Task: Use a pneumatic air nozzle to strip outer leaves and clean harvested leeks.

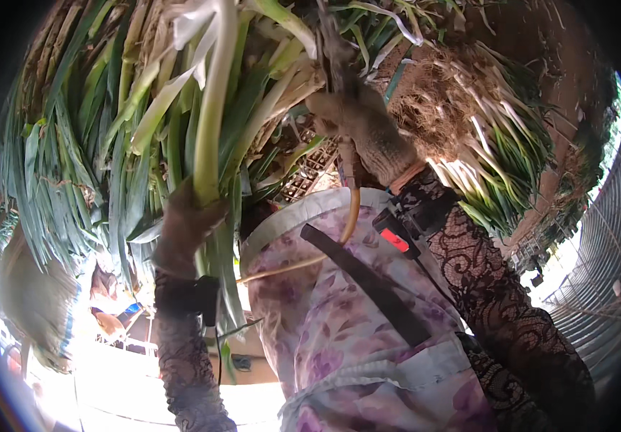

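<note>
No lettering, number, label or sign is legible on any thing in view, including the floral garment (310,309).

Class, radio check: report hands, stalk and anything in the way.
Left hand: gripping pale-green stalk. Right hand: closed on dark, blurred tool. Possibly in the way: tan hose across floral apron.

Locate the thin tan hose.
In the head view, the thin tan hose hangs just below the right hand, then curves left across the floral garment.
</note>
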Demonstrator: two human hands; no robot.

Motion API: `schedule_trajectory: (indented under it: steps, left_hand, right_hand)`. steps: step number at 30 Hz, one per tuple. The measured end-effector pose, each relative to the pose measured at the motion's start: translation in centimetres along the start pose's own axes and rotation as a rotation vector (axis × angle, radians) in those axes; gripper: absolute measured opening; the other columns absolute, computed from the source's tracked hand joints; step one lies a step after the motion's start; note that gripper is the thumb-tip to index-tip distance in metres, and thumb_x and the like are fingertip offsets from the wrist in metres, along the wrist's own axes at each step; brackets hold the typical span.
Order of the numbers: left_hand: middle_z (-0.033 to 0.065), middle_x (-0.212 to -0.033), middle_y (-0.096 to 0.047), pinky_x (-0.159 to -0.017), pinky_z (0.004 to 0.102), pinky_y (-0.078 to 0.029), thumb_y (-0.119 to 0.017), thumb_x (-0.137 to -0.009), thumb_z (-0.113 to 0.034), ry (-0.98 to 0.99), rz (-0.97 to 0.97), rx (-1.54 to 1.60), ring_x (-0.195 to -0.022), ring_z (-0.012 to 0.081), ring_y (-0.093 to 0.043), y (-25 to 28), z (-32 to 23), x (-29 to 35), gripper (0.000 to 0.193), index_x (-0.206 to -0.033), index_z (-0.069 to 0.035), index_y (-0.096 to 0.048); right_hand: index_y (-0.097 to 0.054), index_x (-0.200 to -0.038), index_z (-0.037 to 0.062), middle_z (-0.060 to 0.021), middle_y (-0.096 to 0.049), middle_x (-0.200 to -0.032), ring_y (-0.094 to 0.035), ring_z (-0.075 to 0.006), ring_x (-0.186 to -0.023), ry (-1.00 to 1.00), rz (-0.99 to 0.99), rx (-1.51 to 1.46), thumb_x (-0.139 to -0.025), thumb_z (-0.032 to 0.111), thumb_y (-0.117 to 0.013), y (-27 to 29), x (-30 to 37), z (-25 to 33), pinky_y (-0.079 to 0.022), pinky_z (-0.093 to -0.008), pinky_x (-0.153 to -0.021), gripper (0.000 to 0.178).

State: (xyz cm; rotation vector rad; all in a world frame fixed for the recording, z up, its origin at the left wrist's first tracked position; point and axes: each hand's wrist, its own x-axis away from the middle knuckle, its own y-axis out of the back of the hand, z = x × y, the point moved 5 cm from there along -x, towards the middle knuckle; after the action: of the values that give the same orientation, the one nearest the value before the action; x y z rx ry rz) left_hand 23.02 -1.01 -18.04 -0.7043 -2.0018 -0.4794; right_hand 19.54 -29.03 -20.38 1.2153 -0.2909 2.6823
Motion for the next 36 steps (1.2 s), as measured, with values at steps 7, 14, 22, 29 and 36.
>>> schedule_trajectory:
  steps: [7, 14, 22, 29, 36]
  left_hand:
    - [0.0149, -0.106, -0.062, -0.083, 0.0474, -0.050, -0.071, -0.069, -0.017, -0.284, -0.429, -0.814, -0.097, 0.0374, -0.060, -5.9, 4.5, -5.7, 0.054, -0.120, -0.009, -0.059]
    - [0.0183, -0.128, -0.051, -0.101, 0.0516, -0.043, -0.067, -0.072, -0.014, -0.254, -0.434, -1.032, -0.118, 0.0430, -0.050, -8.5, 3.4, -9.2, 0.067, -0.135, -0.005, -0.045]
    - [0.0240, -0.120, -0.062, -0.093, 0.0470, -0.050, -0.068, -0.077, -0.019, 0.118, -0.183, -1.013, -0.105, 0.0422, -0.063, -7.9, 1.3, -14.3, 0.054, -0.125, -0.002, -0.054]
    - [0.0217, -0.118, -0.065, -0.095, 0.0379, -0.049, -0.082, -0.069, -0.032, 0.298, 0.059, -0.843, -0.107, 0.0334, -0.065, -6.7, 5.8, -16.1, 0.073, -0.130, -0.004, -0.053]
    - [0.0139, -0.095, -0.065, -0.072, 0.0319, -0.052, -0.070, -0.071, -0.018, 0.219, 0.294, -0.175, -0.081, 0.0230, -0.064, -5.4, 2.0, -9.9, 0.060, -0.126, 0.001, -0.052]
  right_hand:
    - [-0.057, -0.093, 0.0065, -0.0005, -0.053, -0.069, -0.051, -0.0105, -0.057, -0.281, -0.248, -0.135, -0.081, 0.027, -0.074, 4.0, 3.3, -6.6, -0.043, -0.0274, -0.050, 0.030]
    - [-0.058, -0.094, 0.0075, 0.0009, -0.054, -0.069, -0.052, -0.0102, -0.059, -0.291, -0.243, -0.235, -0.083, 0.026, -0.072, 5.4, 4.1, -8.5, -0.042, -0.0265, -0.054, 0.025]
    - [-0.060, -0.091, 0.0077, 0.0007, -0.055, -0.069, -0.052, -0.0111, -0.057, -0.431, -0.270, -0.278, -0.080, 0.027, -0.072, 5.7, 4.5, -10.8, -0.043, -0.0290, -0.052, 0.025]
    - [-0.060, -0.093, 0.0061, -0.0006, -0.055, -0.070, -0.052, -0.0107, -0.057, -0.423, -0.312, -0.284, -0.078, 0.028, -0.075, 7.0, 4.4, -11.7, -0.044, -0.0307, -0.051, 0.030]
    - [-0.056, -0.099, 0.0069, 0.0006, -0.053, -0.073, -0.051, -0.0088, -0.060, -0.382, -0.263, -0.194, -0.081, 0.030, -0.074, 6.5, 4.6, -7.6, -0.045, -0.0263, -0.054, 0.034]
